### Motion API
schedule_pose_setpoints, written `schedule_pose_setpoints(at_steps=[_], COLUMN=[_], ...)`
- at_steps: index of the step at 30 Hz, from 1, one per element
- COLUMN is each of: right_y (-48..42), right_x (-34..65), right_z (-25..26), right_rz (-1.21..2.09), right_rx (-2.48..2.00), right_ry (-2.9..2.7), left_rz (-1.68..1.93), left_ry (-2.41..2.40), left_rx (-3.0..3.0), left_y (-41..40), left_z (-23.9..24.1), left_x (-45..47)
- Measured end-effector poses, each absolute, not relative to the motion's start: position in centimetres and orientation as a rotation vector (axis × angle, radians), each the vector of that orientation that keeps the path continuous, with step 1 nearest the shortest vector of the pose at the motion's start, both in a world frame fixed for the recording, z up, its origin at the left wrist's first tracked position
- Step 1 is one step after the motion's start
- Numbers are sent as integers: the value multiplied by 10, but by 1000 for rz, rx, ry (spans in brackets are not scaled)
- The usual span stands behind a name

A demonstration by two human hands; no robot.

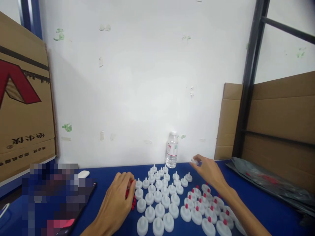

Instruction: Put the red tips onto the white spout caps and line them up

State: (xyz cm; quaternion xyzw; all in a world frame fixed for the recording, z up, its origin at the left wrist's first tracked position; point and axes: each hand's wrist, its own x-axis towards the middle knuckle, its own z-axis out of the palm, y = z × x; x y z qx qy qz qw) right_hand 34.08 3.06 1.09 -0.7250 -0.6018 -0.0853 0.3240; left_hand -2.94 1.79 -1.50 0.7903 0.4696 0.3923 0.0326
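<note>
My left hand (pixel 117 195) is curled at the left of the white nozzle caps, its fingers closed around several small red tips (pixel 133 202), some of which show on the table beside the thumb. Beyond the rows, my right hand (pixel 205 167) is raised and pinches one white nozzle cap (pixel 195 161) between thumb and fingertips. Between my hands stand many white nozzle caps (pixel 159 209) with bare spouts, upright in loose rows. Under my right forearm is another group of white caps (pixel 197 215), each with a red tip on its spout; the forearm hides part of it.
A water bottle (pixel 172 150) stands against the white wall. On the left lie a phone-like dark device (pixel 83 203), partly blurred out, and a white object (pixel 83 174). A cardboard box (pixel 24 98) borders the left side. Grey plastic bags (pixel 268 178) lie at the right.
</note>
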Motion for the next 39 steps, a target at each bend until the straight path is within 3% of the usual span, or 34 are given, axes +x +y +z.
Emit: schedule_pose_setpoints(at_steps=[10, 19, 39], right_y=[46, 42, 37], right_x=[330, 350, 345], right_z=[-16, -9, -17], right_rz=[44, -54, 175], right_rx=[-1785, -2008, -2085], right_ry=[-1884, -1732, -1856], left_rz=[1010, 995, 846], left_ry=[1392, 1432, 1445], left_rx=[2530, 2516, 2604], left_y=[23, 30, 44], left_z=[-25, -26, -42], left_x=[-29, -34, -42])
